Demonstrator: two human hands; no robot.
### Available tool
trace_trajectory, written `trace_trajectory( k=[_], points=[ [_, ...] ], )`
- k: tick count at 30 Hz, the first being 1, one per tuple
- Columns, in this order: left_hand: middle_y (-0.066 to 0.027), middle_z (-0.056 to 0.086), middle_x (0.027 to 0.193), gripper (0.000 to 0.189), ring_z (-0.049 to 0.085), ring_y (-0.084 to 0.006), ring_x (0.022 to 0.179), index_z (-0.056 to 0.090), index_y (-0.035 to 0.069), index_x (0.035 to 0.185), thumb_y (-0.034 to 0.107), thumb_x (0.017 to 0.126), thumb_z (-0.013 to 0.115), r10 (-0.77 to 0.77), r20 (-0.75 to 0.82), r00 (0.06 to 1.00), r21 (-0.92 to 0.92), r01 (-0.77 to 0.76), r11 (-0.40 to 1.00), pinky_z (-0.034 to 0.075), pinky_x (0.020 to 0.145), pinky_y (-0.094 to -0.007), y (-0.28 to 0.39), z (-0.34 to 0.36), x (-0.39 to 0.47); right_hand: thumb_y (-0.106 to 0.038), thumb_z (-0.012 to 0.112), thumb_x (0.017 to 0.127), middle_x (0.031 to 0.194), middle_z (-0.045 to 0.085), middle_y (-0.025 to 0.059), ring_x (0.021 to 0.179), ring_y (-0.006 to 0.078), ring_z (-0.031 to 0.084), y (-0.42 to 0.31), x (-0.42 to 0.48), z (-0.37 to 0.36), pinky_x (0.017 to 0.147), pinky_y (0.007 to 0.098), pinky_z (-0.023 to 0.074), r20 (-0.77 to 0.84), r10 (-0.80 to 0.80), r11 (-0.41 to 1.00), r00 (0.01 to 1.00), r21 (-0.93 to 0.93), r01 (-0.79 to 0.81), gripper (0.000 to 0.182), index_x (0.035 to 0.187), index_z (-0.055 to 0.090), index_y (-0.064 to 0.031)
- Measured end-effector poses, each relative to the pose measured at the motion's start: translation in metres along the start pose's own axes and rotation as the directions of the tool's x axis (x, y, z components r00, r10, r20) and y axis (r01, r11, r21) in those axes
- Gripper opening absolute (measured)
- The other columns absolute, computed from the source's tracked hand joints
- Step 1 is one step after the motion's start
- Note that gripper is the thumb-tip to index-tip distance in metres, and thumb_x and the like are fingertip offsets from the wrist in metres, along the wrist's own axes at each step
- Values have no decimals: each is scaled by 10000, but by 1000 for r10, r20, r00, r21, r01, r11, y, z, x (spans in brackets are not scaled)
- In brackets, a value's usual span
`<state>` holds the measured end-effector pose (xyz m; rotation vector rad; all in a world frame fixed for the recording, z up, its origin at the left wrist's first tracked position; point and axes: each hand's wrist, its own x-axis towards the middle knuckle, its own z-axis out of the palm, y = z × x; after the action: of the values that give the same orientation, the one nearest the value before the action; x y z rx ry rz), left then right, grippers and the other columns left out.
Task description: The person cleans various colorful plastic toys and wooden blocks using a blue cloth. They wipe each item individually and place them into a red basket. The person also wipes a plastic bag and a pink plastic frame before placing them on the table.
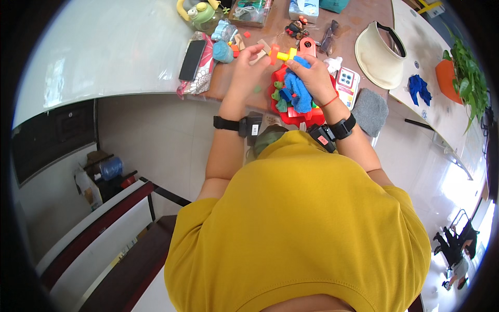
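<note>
My right hand [316, 80] pinches the yellow end of a plastic toy bolt [286, 55]. A blue terry cloth [298, 87] is gathered in the same hand and hangs down from it. On the bolt's left end sits an orange plastic nut [274, 54]. My left hand [249, 64], slightly blurred, is just left of the nut with its fingers apart and nothing visible in it. Below the cloth is a red basin [286, 118] with green, blue and red plastic pieces, partly covered by the cloth.
Around my hands lie a phone [193, 60], a light-blue toy [223, 52], wooden pieces [262, 48], a figurine [297, 29], sunglasses [329, 37] and a white-and-red toy phone [346, 84]. A grey cloth [369, 112] and a sun visor [376, 58] are to the right.
</note>
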<state>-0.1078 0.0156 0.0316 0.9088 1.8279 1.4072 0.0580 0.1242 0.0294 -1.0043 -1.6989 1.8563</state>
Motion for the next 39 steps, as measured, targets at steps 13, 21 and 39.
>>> trace_trajectory(
  k=[13, 21, 39],
  points=[
    [-134, 515, 1273, 585, 492, -220, 1170, 478, 0, 1267, 167, 778, 753, -70, -21, 997, -259, 62, 964, 454, 942, -358, 28, 1, -11, -175, 679, 884, 805, 654, 46, 623, 108, 638, 6, -1, -1, 534, 230, 507, 45, -53, 997, 998, 56, 50, 239, 1014, 612, 15],
    [-87, 482, 1298, 473, 489, -152, 1134, 478, 33, 1301, 123, 868, 649, 7, -37, 999, -119, -11, 993, 468, 880, -279, 9, 5, -8, -214, 683, 881, 812, 655, 31, 667, 83, 618, -1, -10, -3, 593, 218, 502, 53, -99, 995, 994, -19, 100, 258, 1000, 624, 6],
    [-62, 515, 1224, 383, 527, -132, 1105, 492, 13, 1255, 22, 884, 589, -308, 206, 929, -82, 330, 941, 457, 909, -254, 32, 17, -58, -296, 694, 840, 791, 685, 87, 695, 128, 637, 24, -43, -4, 645, 279, 513, 199, 14, 1000, 980, 10, -16, 321, 930, 668, 11]
  ],
)
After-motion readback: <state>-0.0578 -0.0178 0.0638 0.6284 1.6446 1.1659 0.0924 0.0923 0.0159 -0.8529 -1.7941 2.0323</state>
